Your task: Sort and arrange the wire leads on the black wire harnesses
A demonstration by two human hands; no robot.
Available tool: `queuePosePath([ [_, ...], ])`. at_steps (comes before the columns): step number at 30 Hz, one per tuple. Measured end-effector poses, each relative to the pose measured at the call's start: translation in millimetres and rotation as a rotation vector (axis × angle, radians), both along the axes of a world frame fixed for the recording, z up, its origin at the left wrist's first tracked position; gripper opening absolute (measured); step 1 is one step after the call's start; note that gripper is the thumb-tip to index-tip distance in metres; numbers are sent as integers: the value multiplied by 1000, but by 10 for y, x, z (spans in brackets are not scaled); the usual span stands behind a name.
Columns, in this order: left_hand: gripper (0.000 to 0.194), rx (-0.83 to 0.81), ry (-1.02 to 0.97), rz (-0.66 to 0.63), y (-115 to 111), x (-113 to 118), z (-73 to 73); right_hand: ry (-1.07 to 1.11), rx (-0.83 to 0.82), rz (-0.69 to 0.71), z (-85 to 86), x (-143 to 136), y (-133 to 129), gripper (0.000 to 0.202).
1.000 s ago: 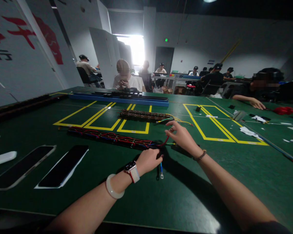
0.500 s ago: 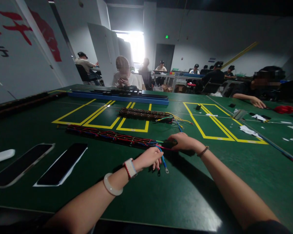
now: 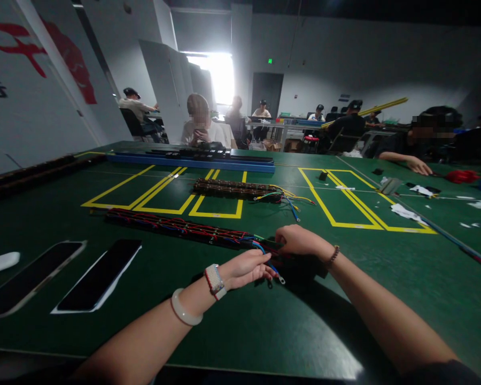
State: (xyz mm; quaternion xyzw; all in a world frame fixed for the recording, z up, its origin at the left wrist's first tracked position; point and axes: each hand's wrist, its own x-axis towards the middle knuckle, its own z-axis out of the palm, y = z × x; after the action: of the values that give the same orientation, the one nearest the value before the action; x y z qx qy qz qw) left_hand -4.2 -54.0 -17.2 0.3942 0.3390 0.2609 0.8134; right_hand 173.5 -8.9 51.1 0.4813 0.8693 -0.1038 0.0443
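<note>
A long wire bundle with red, blue and black leads lies across the green table. My left hand is at its right end, fingers closed around the blue wires, whose ring terminal sticks out past the fingertips. Just right of it, my right hand is curled palm down over the wire ends; what its fingers hold is hidden in shadow. Behind, a second, shorter bundle has loose yellow, green and blue leads on its right.
Two dark flat panels lie at the left near a white object. A blue tray stands at the back. Yellow tape outlines mark the table. At the right rests a person's hand near red material.
My left hand has moved slightly right and turned, its fingers now under the blue wires. The right hand has drawn its fingers in, and the blue wire end has shifted right.
</note>
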Motion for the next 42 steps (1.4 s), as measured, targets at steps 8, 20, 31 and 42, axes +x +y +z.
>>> queuePosePath([
  [8,16,27,18,-9,9,22,-56,-37,18,110,79,-127,-198,20],
  [20,24,25,8,86,-36,88,-79,-90,-9,123,124,-157,-251,23],
  [31,12,-9,18,44,-47,40,45,-44,-76,56,106,-109,-142,53],
  [42,24,-47,-10,-19,-6,-6,47,14,108,-9,-16,55,143,18],
])
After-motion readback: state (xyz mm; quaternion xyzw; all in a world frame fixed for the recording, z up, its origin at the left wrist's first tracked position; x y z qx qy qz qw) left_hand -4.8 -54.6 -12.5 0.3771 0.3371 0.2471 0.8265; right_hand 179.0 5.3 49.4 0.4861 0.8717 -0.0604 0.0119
